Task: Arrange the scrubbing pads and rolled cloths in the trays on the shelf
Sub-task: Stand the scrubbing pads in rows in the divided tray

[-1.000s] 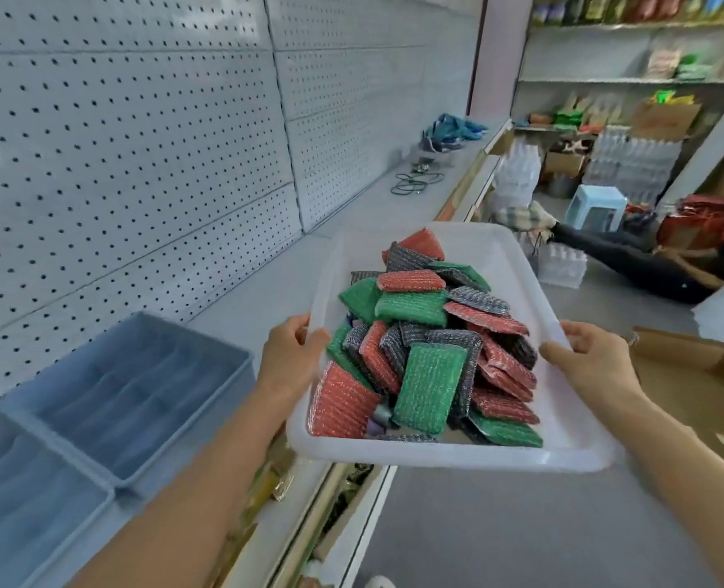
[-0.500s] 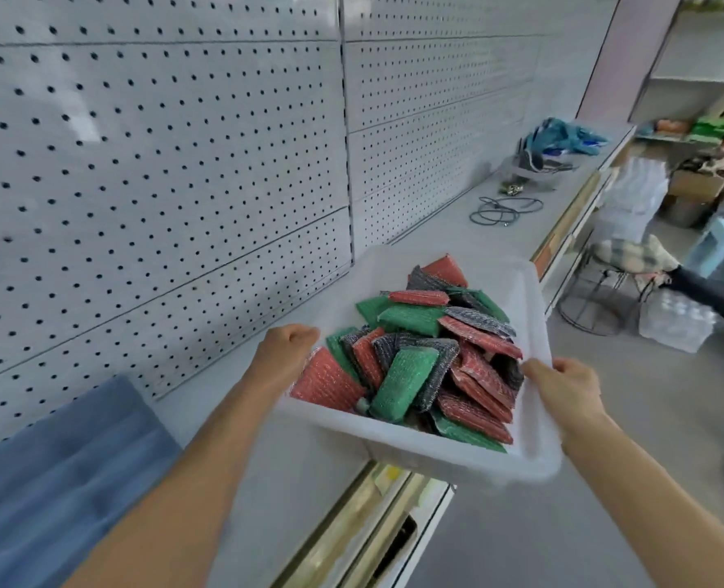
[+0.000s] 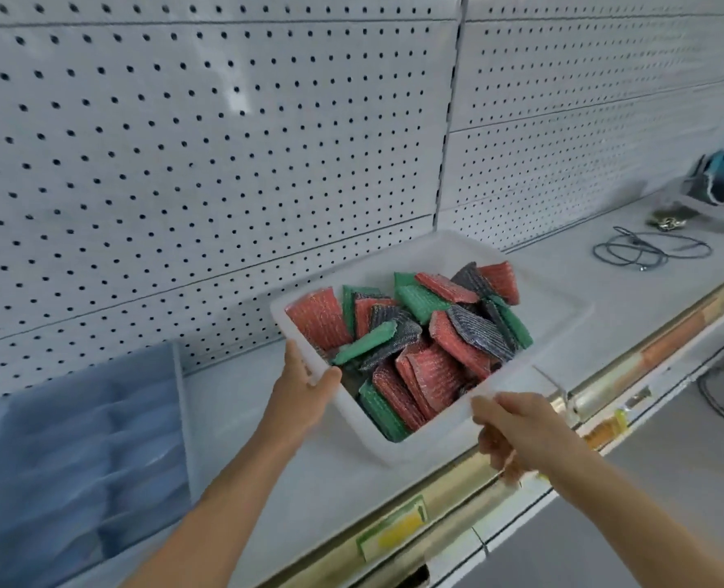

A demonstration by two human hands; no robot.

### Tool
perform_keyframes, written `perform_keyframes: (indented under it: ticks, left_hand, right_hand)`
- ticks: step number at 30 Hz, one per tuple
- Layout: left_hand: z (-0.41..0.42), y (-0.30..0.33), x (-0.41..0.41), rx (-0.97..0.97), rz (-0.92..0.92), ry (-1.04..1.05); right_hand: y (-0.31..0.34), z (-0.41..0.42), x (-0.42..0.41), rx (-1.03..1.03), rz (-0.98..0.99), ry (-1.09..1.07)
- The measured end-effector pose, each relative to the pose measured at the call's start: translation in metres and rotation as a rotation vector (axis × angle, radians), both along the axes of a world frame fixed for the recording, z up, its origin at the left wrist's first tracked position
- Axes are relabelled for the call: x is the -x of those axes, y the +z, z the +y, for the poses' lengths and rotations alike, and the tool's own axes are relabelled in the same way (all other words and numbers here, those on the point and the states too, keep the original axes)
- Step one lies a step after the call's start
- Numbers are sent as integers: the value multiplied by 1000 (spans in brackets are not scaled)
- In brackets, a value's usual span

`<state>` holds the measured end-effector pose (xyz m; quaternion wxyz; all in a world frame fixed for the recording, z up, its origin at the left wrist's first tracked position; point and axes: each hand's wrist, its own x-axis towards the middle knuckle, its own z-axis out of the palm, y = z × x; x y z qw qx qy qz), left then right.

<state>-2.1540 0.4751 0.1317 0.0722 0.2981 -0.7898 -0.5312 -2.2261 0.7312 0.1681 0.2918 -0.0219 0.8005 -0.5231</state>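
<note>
Holding the tray of pads at the shelf

Gripping the white tray (image 3: 559,307) by its near rim, the left hand (image 3: 307,388) curls over the left corner with the thumb inside, and the right hand (image 3: 517,426) pinches the near right edge. The tray tilts, low over the shelf (image 3: 631,299) by the pegboard (image 3: 224,142); whether it touches the shelf is unclear. Red, green and grey pads (image 3: 415,328) lie heaped inside. A blue tray (image 3: 80,451) sits to the left; a cable (image 3: 648,248) lies far right
</note>
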Motion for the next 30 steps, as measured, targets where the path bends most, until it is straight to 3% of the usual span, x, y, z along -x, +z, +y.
perform_keyframes:
  ticks: [2,7,9,12,18,20,25,30]
  left_hand:
    - [0,5,0,86,6,25]
    - [11,10,10,851,-26,1]
    - [14,16,24,931,-125,-114]
    - [9,23,46,911,-268,-201]
    - [1,22,55,844,-234,-179]
    - [1,22,47,772,-139,-104]
    - [5,35,10,252,227,143]
    - [-4,47,-45,82,374,297]
  right_hand:
    - [16,6,12,-170,149,235]
    - [36,-17,44,-474,904,375]
    - [33,-30,59,-644,1050,448]
    - [21,-43,79,-831,1147,539]
    - [2,-47,94,-810,1228,524]
    - [6,-46,93,-712,1264,475]
    - [32,-55,80,-374,1290,290]
    - [50,-88,46,-101,1167,335]
